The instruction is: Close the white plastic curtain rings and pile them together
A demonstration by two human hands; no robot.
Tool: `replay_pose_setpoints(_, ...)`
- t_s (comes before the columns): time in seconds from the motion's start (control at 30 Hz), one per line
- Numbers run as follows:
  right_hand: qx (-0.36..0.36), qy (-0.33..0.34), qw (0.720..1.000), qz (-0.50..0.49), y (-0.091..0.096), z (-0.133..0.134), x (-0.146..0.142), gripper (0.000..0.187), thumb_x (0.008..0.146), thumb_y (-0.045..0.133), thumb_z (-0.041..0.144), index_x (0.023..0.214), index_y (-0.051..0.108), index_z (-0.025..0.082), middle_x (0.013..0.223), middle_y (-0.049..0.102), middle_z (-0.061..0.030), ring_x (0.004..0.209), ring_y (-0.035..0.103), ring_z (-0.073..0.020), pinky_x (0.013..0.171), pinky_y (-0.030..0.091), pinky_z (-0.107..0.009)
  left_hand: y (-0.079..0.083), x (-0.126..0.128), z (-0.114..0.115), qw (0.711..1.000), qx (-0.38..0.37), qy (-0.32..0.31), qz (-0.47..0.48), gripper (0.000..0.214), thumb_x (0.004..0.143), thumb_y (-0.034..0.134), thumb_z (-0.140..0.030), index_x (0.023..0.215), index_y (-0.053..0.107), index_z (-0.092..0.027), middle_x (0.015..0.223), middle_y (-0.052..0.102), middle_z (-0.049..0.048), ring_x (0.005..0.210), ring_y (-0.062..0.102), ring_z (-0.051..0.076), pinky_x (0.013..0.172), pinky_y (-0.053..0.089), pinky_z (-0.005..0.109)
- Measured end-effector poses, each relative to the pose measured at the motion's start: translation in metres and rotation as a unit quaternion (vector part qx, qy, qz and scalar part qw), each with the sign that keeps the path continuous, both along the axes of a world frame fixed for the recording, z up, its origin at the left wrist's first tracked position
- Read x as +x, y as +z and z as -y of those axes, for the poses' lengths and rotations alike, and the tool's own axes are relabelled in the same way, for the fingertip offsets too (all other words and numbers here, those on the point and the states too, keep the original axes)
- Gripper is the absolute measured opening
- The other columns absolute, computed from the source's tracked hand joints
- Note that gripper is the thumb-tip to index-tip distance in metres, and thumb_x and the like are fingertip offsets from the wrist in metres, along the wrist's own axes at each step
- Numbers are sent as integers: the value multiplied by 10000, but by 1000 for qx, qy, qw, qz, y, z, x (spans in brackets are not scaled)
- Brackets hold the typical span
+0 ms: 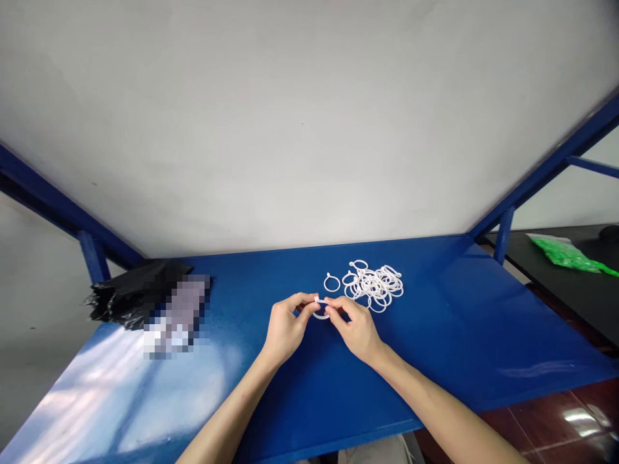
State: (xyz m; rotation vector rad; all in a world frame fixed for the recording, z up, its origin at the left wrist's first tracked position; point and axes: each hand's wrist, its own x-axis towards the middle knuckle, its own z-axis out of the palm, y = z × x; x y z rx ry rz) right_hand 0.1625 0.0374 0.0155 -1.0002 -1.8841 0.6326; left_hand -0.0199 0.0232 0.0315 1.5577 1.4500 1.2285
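Observation:
Between my two hands is a white plastic ring [320, 316] with a small knob on its rim. My left hand [289, 325] pinches it from the left with thumb and forefinger. From the right, my right hand [355, 327] grips the same ring near the knob, its fingertips partly hiding it. Just beyond the hands a single white ring [331, 283] lies flat on the blue table [271, 277]. To its right is a loose pile of several similar white rings [382, 283], overlapping one another.
A black plastic bag [120, 293] lies at the table's left, beside a pixelated patch. Blue metal posts [505, 235] rise at both sides, with a pale wall behind. On a dark surface at the right sits a bright green bag [565, 254].

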Motion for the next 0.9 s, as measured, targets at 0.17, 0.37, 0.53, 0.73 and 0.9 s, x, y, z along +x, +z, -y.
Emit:
replay_pose_setpoints(0.17, 34, 30, 999, 28, 0, 0, 3, 125, 987, 556, 215, 934, 667, 239, 903, 756, -30, 821, 730, -182, 757, 591, -306, -6, 1, 1, 999, 19, -15, -34, 128, 884, 661, -321, 845, 745, -234, 933, 791, 18, 761, 716, 173, 708, 542, 279)
replay_pose_setpoints(0.37, 104, 7, 993, 57, 4, -7, 3, 149, 1008, 529, 210, 1038, 674, 228, 940, 750, -52, 859, 718, -184, 767, 593, -321, -3, -4, -5, 990, 37, -71, -114, 217, 967, 576, -387, 1038, 712, -235, 1008, 775, 23, 830, 704, 162, 774, 557, 289)
replay_pose_setpoints(0.53, 195, -116, 973, 50, 16, -33, 33, 152, 994, 560, 213, 1025, 709, 212, 974, 722, -75, 919, 678, -194, 840, 566, -352, -21, -26, -17, 939, 79, -18, -333, 405, 956, 581, -451, 1268, 645, -202, 1293, 679, 103, 1217, 585, 313, 1036, 489, 511)
replay_pose_setpoints(0.73, 129, -252, 952, 112, 8, -66, 83, 191, 979, 558, 278, 1052, 712, 194, 943, 724, -72, 880, 635, -234, 811, 539, -385, -50, -38, -29, 905, 92, 40, -414, 386, 954, 565, -388, 1261, 638, -165, 1366, 612, 141, 1338, 492, 356, 1098, 446, 533)
replay_pose_setpoints(0.9, 122, -249, 950, 145, -1, -71, 87, 166, 961, 563, 259, 941, 716, 198, 960, 722, -75, 942, 581, -262, 859, 514, -410, -50, -38, -30, 904, 96, 44, -414, 372, 951, 557, -399, 1245, 635, -184, 1351, 615, 133, 1298, 520, 347, 1051, 472, 532)
